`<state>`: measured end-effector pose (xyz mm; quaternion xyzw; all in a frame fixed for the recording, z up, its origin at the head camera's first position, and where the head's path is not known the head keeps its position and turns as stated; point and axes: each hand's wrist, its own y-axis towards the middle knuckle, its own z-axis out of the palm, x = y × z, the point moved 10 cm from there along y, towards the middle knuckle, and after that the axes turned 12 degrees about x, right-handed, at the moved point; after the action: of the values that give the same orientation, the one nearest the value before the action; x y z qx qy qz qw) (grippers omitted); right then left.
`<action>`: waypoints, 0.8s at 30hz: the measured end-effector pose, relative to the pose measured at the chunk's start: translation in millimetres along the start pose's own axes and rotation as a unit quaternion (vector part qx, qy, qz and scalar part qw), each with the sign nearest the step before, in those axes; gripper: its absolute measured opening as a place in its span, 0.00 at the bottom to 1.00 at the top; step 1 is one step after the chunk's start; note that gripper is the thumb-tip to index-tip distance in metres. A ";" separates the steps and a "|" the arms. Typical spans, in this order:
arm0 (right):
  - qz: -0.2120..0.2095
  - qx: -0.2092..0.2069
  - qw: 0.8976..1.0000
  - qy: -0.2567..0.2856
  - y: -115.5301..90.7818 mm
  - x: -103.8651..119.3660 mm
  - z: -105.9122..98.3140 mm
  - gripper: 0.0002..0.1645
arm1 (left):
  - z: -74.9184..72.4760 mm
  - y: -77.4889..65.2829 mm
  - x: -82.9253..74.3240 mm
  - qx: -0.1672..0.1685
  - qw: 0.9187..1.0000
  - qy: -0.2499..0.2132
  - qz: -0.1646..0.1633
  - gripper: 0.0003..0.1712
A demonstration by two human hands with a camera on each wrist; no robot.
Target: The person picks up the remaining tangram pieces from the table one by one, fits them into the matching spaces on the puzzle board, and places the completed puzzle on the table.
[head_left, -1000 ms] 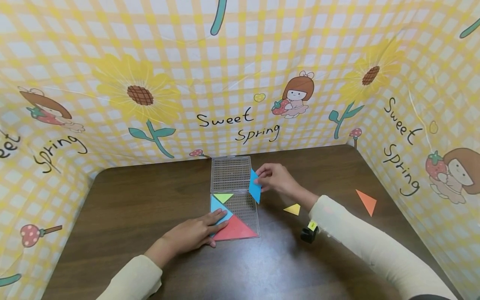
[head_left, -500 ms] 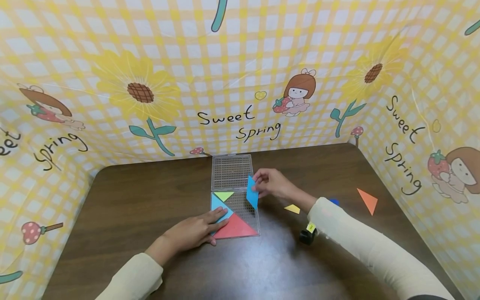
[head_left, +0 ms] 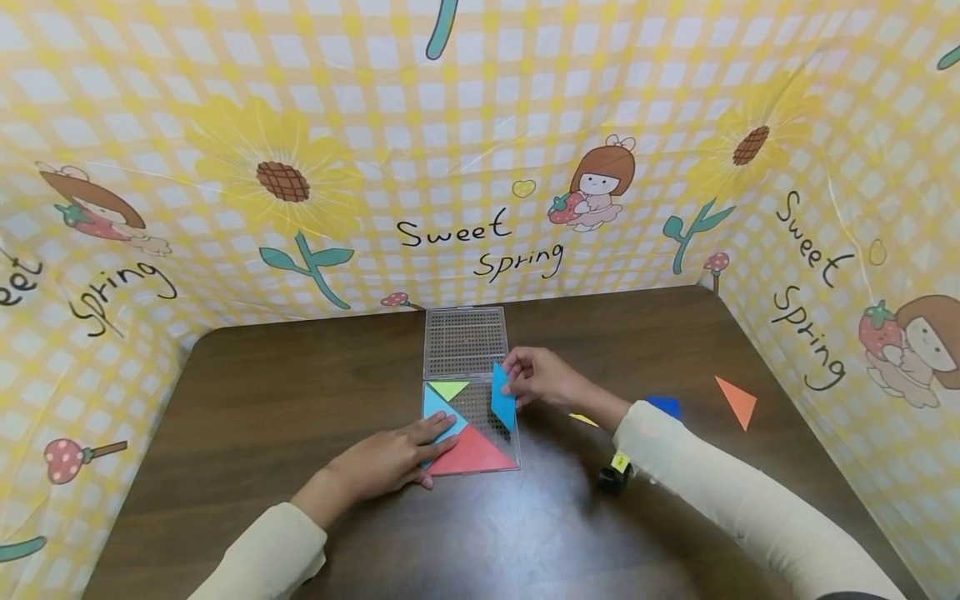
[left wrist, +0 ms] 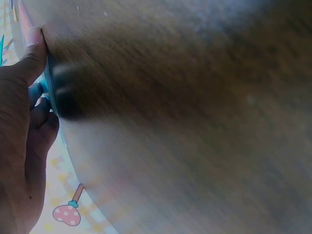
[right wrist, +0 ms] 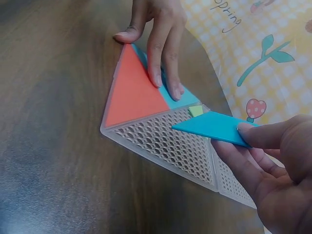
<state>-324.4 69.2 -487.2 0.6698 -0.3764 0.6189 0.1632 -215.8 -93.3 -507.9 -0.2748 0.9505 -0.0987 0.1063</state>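
Note:
A clear hinged plastic case [head_left: 487,408] lies unfolded on the table, its floor dotted with small holes. Its near half holds a red triangle [head_left: 472,454], a light blue triangle [head_left: 440,408] and a small green triangle [head_left: 448,389]. My left hand [head_left: 386,462] rests on the red and light blue pieces with fingers extended, its thumb by the case's near left corner. My right hand [head_left: 543,379] pinches a blue parallelogram [right wrist: 209,127] between thumb and fingers. The parallelogram is tilted and held above the case's bare right part, with my fingers at its right side.
Right of the case lie a yellow piece [head_left: 582,419], a dark blue piece [head_left: 663,407] partly behind the sleeve, and an orange triangle [head_left: 737,402]. A black device with a yellow label [head_left: 615,473] hangs under the right wrist. A checked cloth [head_left: 465,167] walls the table's back and sides.
My right hand has brought the blue parallelogram nearer and slightly left, from the hinge area to over the near half. The dark blue piece has come into sight. The left hand stays put.

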 end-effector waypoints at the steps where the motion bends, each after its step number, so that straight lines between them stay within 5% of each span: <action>1: 0.000 0.003 1.000 0.000 0.0 -0.1 1.1 0.14 | -0.2 0.1 0.1 0.001 1.000 0.000 0.000 0.38; 13: 0.015 0.024 1.000 -0.004 -1.5 -8.7 10.4 0.17 | -1.0 -0.2 -0.2 0.012 1.000 -0.017 -0.001 0.37; 24: -0.011 0.046 0.994 -0.094 -3.2 -7.4 19.0 0.26 | -1.0 0.1 0.4 0.011 1.000 -0.014 -0.003 0.37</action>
<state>-308.4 60.6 -496.8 0.7357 -0.3535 0.5684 0.1032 -216.5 -93.3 -507.1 -0.2778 0.9470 -0.1053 0.1219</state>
